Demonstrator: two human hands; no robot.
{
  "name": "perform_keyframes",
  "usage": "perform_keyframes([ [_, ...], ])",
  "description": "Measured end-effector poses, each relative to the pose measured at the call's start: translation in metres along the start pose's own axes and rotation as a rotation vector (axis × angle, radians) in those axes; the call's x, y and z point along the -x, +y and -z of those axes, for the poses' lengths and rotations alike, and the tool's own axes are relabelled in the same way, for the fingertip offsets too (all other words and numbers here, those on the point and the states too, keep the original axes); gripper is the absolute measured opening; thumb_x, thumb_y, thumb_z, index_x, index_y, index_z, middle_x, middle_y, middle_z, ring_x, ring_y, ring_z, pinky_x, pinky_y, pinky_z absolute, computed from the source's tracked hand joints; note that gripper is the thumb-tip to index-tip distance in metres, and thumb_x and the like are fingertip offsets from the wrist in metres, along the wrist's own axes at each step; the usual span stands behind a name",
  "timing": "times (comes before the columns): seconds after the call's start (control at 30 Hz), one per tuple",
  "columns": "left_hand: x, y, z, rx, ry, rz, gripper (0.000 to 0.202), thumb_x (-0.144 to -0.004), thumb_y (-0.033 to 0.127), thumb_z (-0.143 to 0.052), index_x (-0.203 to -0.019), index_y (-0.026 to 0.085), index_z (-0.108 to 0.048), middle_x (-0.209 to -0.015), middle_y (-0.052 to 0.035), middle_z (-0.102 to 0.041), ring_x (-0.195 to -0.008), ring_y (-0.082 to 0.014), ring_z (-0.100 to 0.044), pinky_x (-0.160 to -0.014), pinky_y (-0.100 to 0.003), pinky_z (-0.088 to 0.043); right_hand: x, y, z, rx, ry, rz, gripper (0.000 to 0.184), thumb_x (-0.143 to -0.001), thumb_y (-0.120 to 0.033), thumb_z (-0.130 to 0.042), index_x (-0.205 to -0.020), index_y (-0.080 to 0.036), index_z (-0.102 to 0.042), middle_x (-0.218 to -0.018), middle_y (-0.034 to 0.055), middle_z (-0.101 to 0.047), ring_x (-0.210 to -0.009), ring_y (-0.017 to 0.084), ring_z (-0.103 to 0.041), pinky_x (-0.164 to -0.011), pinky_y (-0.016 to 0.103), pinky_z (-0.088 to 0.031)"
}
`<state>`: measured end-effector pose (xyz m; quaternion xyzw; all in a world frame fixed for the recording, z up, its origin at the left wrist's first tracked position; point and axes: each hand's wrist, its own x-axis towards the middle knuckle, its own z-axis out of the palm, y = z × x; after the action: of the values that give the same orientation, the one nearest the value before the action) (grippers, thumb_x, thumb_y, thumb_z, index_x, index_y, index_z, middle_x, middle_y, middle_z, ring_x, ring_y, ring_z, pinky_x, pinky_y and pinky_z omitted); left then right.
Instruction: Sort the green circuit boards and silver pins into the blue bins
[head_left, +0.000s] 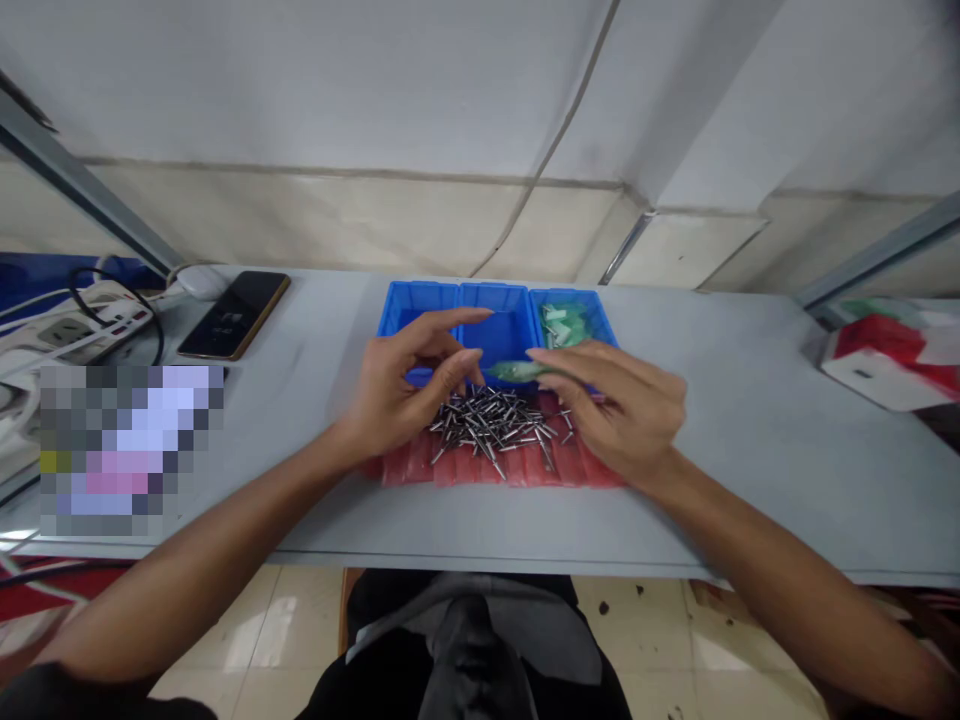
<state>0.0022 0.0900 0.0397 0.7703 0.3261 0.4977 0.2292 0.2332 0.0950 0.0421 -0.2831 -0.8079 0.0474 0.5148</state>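
While the right hand (626,403) pinches a small green piece (516,371) by the far side of the metal pins (487,422), a light, steady grip helps, though I can't tell if the left hand (405,378) holds anything.

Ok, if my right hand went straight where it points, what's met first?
Your right hand, translucent green plastic piece leading, would likely meet your left hand; depth is unclear.

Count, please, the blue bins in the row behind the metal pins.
3: the left bin, partly behind the left hand; the middle bin beside it; the right bin, with green pieces inside.
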Motion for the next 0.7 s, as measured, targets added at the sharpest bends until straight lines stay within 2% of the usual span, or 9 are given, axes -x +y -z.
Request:
perform_keyframes([
  [0.07, 0.001, -0.006, 0.002, -0.286, 0.050, -0.210, 0.045, -0.095, 0.018, -0.061, -0.138, 0.023, -0.051, -0.097, -0.0024, -0.070, -0.076, -0.0091, -0.066, -0.067, -0.020, -0.056, -0.001, -0.003, -0.001, -0.160, 0.025, -0.262, 0.027, -0.090, -0.019, -0.070, -0.115, -0.028, -0.071, -0.072, -0.0032, -0.072, -0.056, 0.012, -0.068, -0.055, 0.028, -0.060],
  [0.13, 0.002, -0.011, 0.003, -0.508, 0.044, -0.376, 0.051, -0.092, 0.015, -0.064, -0.140, 0.026, -0.050, -0.114, -0.0052, -0.068, -0.089, -0.0115, -0.067, -0.071, -0.021, -0.056, -0.002, -0.006, -0.003, -0.376, 0.004, -0.469, 0.030, -0.091, -0.022, -0.069, -0.120, -0.028, -0.067, -0.061, -0.0064, -0.067, -0.047, 0.011, -0.064, -0.046, 0.024, -0.056],
  [0.2, 0.003, -0.014, 0.003, -0.595, 0.024, -0.445, 0.047, -0.091, 0.013, -0.064, -0.135, 0.026, -0.054, -0.122, -0.0069, -0.064, -0.093, -0.0120, -0.066, -0.071, -0.022, -0.056, -0.001, -0.008, -0.004, -0.551, -0.051, -0.577, 0.026, -0.091, -0.025, -0.070, -0.116, -0.026, -0.066, -0.058, -0.0069, -0.065, -0.044, 0.011, -0.063, -0.043, 0.023, -0.054],
  [0.3, 0.004, -0.015, 0.003, -0.597, 0.062, -0.483, 0.033, -0.091, 0.011, -0.063, -0.121, 0.024, -0.065, -0.116, -0.0061, -0.065, -0.088, -0.0101, -0.066, -0.069, -0.021, -0.055, 0.002, -0.007, -0.006, -0.714, -0.197, -0.632, 0.021, -0.093, -0.031, -0.066, -0.112, -0.023, -0.069, -0.065, -0.0027, -0.070, -0.049, 0.012, -0.067, -0.047, 0.024, -0.056],
  [0.4, 0.005, -0.014, 0.003, -0.562, 0.121, -0.478, 0.022, -0.092, 0.010, -0.061, -0.110, 0.021, -0.068, -0.101, -0.0042, -0.069, -0.082, -0.0094, -0.066, -0.066, -0.020, -0.052, 0.007, -0.004, -0.007, -0.691, -0.265, -0.517, 0.033, -0.092, -0.033, -0.068, -0.123, -0.025, -0.068, -0.081, 0.0014, -0.074, -0.064, 0.013, -0.070, -0.059, 0.028, -0.059],
  [0.53, 0.004, -0.011, 0.000, -0.506, 0.123, -0.474, 0.005, -0.090, 0.020, -0.069, -0.094, 0.018, -0.068, -0.084, -0.0002, -0.071, -0.072, -0.0082, -0.066, -0.064, -0.020, -0.048, 0.011, 0.001, -0.006, -0.287, -0.091, -0.179, 0.027, -0.087, -0.020, -0.073, -0.113, -0.029, -0.075, -0.086, 0.0013, -0.069, -0.072, 0.013, -0.063, -0.063, 0.029, -0.053],
  [0.6, 0.005, -0.010, -0.003, -0.512, 0.115, -0.480, 0.009, -0.089, 0.024, -0.072, -0.087, 0.017, -0.066, -0.081, 0.0007, -0.070, -0.068, -0.0080, -0.065, -0.062, -0.021, -0.047, 0.012, 0.002, -0.005, -0.160, -0.015, -0.118, 0.024, -0.086, -0.016, -0.073, -0.106, -0.029, -0.077, -0.088, 0.0013, -0.065, -0.068, 0.011, -0.059, -0.060, 0.029, -0.050],
  [0.7, 0.005, -0.008, -0.006, -0.521, 0.096, -0.476, 0.011, -0.091, 0.025, -0.068, -0.085, 0.017, -0.064, -0.079, 0.0006, -0.070, -0.066, -0.0081, -0.064, -0.058, -0.022, -0.045, 0.011, 0.000, -0.005, -0.087, 0.059, -0.103, 0.016, -0.083, -0.017, -0.077, -0.095, -0.026, -0.078, -0.091, 0.0017, -0.062, -0.068, 0.012, -0.058, -0.058, 0.030, -0.049],
])
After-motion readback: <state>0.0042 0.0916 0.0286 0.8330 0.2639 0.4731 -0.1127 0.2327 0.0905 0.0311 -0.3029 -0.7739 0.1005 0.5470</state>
